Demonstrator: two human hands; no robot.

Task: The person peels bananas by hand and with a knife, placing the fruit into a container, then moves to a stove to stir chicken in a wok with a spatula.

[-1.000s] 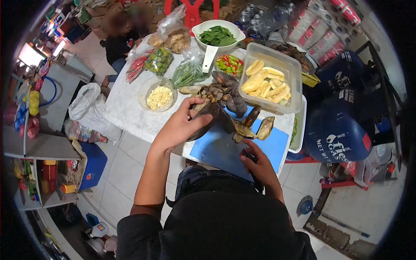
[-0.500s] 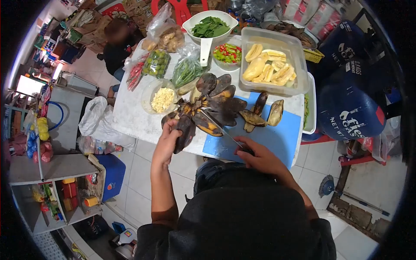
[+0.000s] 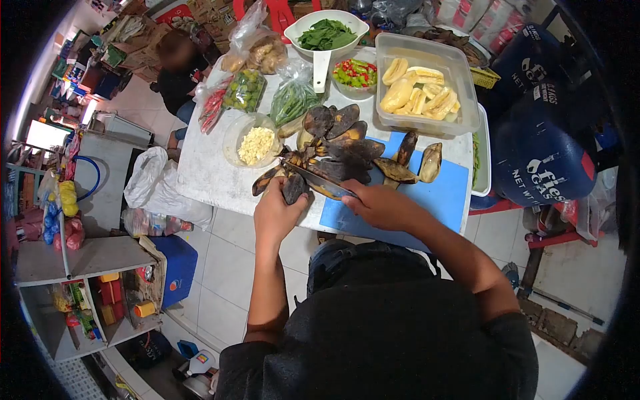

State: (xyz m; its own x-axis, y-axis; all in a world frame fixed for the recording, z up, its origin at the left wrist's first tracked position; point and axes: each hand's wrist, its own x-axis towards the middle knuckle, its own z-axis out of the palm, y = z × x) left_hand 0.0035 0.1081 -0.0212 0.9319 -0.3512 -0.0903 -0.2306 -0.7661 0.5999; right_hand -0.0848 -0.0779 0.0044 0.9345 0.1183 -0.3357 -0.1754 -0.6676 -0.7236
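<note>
My left hand [image 3: 277,212] is closed around a blackened banana [image 3: 295,188] at the near side of a dark, overripe bunch [image 3: 347,149]. In my right hand [image 3: 381,205] is a knife [image 3: 321,180], its blade lying across the bunch near the stem, just above the left hand. Whether the edge is cutting in cannot be seen. To the right, dark banana peels [image 3: 396,171] and another peel piece [image 3: 431,163] rest on a blue cutting board [image 3: 437,203]. Peeled bananas [image 3: 398,99] sit in a clear plastic container [image 3: 432,128] behind the board.
Left of the bunch stands a bowl of chopped garlic [image 3: 257,147]. Farther back are bagged green beans [image 3: 293,100], a bowl of cut chilies [image 3: 355,75] and a white strainer of leaves [image 3: 327,35]. Blue gas cylinders [image 3: 543,160] stand right; a person [image 3: 180,73] is at the far left.
The knife has moved left and up to the bunch's stem, with my right hand reaching farther over the table. My left hand has shifted slightly right and turned, still holding the banana.
</note>
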